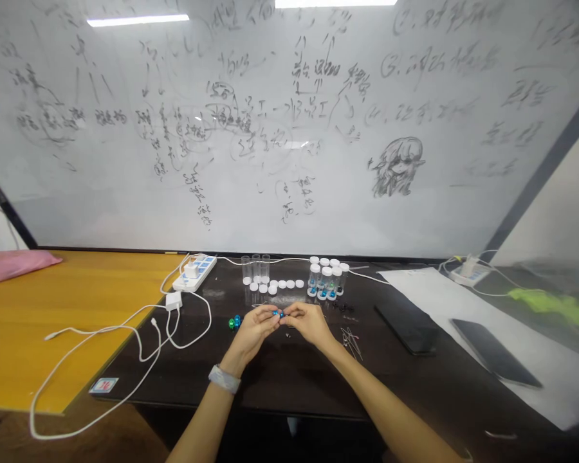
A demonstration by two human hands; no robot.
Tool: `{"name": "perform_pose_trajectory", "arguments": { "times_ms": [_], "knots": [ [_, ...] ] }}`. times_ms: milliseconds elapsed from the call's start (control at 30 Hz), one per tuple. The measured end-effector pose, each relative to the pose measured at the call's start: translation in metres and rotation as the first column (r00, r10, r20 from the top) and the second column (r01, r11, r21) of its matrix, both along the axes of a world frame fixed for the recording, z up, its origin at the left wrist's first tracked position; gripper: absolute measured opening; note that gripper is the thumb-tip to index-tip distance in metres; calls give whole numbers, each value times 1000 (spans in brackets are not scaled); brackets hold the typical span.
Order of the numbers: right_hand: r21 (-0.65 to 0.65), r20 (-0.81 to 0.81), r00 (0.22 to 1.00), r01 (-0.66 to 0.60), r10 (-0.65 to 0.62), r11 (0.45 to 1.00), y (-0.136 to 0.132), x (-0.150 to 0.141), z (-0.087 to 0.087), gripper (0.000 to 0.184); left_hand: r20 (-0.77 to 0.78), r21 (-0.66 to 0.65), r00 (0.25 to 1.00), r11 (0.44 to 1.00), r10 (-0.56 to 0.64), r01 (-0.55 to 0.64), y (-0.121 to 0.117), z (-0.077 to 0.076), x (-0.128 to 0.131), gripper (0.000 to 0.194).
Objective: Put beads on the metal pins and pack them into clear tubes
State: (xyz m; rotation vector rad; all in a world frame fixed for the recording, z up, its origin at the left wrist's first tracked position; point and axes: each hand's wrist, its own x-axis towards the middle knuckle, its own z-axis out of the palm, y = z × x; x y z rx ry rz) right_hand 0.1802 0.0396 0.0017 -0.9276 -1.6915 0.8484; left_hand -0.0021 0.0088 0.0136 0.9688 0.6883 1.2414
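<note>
My left hand (259, 328) and my right hand (309, 323) meet over the dark table, fingertips pinched together. Between them shows a small shiny blue ball (276, 313), with a second bit of blue right beside it; the fingers partly cover both, so I cannot tell whether they are joined. On the table left of my left hand lie a shiny green ball (231, 323) and a couple of blue balls (237, 319). Just beyond my hands are several loose white caps (273, 290). Tiny pieces (288, 334) lie beneath my hands, too small to name.
Clear tubes (256, 267) stand at the back, and capped tubes (325, 280) with blue contents to their right. Thin wires (351, 343), a black phone (405, 329) and another phone (495, 352) lie rightward. White cables (139, 341) and a power strip (195, 272) are leftward.
</note>
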Motion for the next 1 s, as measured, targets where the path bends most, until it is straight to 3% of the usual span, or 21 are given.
{"name": "perform_pose_trajectory", "arguments": {
  "times_ms": [267, 467, 733, 867, 1000],
  "knots": [
    [57, 33, 996, -82, 80, 995, -6, -1, 1, 26, -8, 11, 998, 998, 62, -62, -2, -2, -1, 36],
    [29, 16, 999, -50, 50, 998, -6, 1, -1, 24, -37, 9, 996, 997, 80, -79, -1, -7, -2, 37],
    [145, 26, 999, -40, 36, 989, -12, -2, 5, 17, -123, 62, 980, 987, 155, -148, 1, -11, -1, 36],
    [176, 15, 1000, 19, -22, 984, -15, -4, 5, 16, -92, 53, 982, 986, 162, -158, 0, -10, -1, 38],
    [170, -58, 998, -5, 15, 985, -17, -5, 3, 24, -21, 11, 987, 988, 157, -157, -2, -7, -1, 41]
  ]
}}
